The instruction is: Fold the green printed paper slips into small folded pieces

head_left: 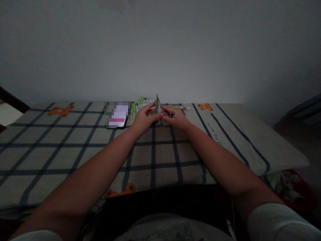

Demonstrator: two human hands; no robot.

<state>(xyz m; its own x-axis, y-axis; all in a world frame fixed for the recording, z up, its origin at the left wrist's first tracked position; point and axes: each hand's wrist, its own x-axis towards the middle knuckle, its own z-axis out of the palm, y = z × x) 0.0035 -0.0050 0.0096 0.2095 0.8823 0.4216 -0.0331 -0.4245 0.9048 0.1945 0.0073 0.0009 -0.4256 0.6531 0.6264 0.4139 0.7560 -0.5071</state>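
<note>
A small green-and-white packet (157,105) stands on edge between my two hands, above the far side of the table. My left hand (145,117) grips it from the left, fingers behind and thumb in front. On the other side my right hand (175,116) pinches it, with its fingertips close to my left thumb. The packet's lower part is mostly hidden by my fingers. Several similar green-and-white packets (134,113) lie flat behind and beside my left hand. Small whitish scraps (185,106) lie just beyond my right hand.
A phone (117,115) with a lit, partly blurred screen lies left of the packets. A checked cloth with bear prints covers the table (82,144), which meets a bare wall (155,50). A red container (292,189) with pale contents stands below the table's right edge.
</note>
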